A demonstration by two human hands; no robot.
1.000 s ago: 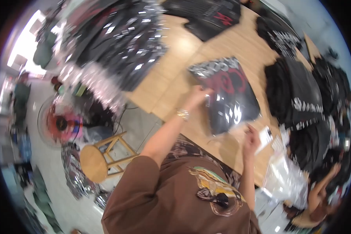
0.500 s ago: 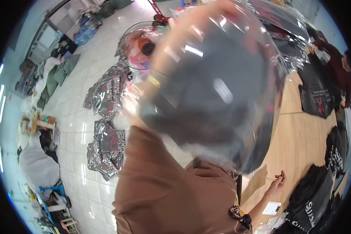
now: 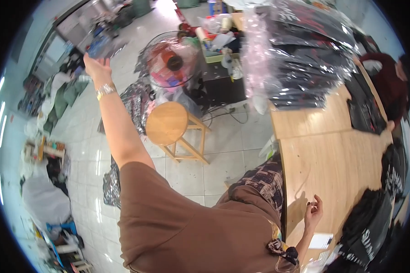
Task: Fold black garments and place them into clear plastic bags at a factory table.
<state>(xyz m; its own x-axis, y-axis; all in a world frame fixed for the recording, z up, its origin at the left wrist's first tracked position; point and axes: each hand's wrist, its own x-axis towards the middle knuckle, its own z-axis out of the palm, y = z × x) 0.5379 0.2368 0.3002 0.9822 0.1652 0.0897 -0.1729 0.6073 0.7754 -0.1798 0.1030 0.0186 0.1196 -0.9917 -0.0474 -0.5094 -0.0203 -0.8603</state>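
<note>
Fingers spread wide and empty, the left hand (image 3: 97,69) reaches out over the floor (image 3: 84,152); a blurred shiny shape (image 3: 111,50) shows just beyond it. The right hand (image 3: 313,214) hangs above the wooden table (image 3: 325,157), fingers loosely bent, and whether anything is between them cannot be told. Bagged black clothes (image 3: 300,68) are piled on the table, with shiny bags (image 3: 138,101) on the floor near the fan (image 3: 166,61).
</note>
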